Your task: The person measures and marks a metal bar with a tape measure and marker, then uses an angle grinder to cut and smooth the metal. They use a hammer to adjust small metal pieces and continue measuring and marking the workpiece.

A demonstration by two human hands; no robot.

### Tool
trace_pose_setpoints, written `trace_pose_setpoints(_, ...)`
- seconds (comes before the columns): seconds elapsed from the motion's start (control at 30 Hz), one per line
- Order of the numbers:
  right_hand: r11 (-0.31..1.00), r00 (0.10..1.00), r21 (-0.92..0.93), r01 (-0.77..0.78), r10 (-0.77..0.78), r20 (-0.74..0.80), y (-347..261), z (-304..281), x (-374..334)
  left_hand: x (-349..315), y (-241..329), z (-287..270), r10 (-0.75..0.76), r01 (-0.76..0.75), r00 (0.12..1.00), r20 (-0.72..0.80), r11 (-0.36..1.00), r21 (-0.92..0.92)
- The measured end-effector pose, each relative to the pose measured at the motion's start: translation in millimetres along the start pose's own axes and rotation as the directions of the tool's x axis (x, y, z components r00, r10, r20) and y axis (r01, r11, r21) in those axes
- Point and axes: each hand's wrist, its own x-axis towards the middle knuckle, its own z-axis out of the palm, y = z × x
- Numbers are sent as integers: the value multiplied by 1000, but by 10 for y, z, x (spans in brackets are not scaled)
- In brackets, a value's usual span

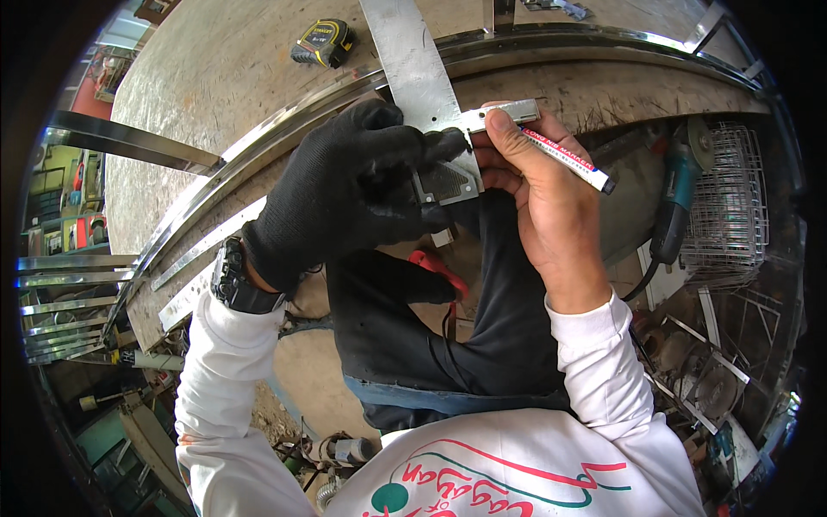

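My left hand, in a black glove with a watch at its wrist, is closed around the near end of a long flat grey metal strip. A small metal piece with a slanted edge and a dark textured face lies against that end, under the gloved fingers. My bare right hand pinches a white and red marker, its dark end pointing right. A short silver metal bar sits across the strip's right edge, under my right thumb; how it joins the other metal is hidden.
A yellow and black tape measure rests on the worn tabletop. Shiny metal bars run along the table's edge. On the right are a teal angle grinder with its cord and a wire rack. Metal tubes stick out at left.
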Motion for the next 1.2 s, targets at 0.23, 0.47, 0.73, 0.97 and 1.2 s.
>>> trace_pose_setpoints(0.23,998,1000,60,-20,20,6,25,-7,-8,2,-39,27,28,-27,999,-17,999,32)
trace_pose_setpoints(0.47,997,1000,75,-8,8,-3,22,-8,12,6,-19,10,47,-46,999,-13,998,40)
trace_pose_setpoints(0.73,996,1000,88,-1,1,4,31,3,7,5,-35,-13,67,-67,998,6,996,55)
trace_pose_setpoints(0.97,995,1000,96,13,-13,-2,43,25,2,5,-10,38,103,-104,991,-85,995,-3)
trace_pose_setpoints(1.2,997,1000,82,-3,3,-4,30,36,0,-12,-10,28,62,-63,995,-73,998,-23)
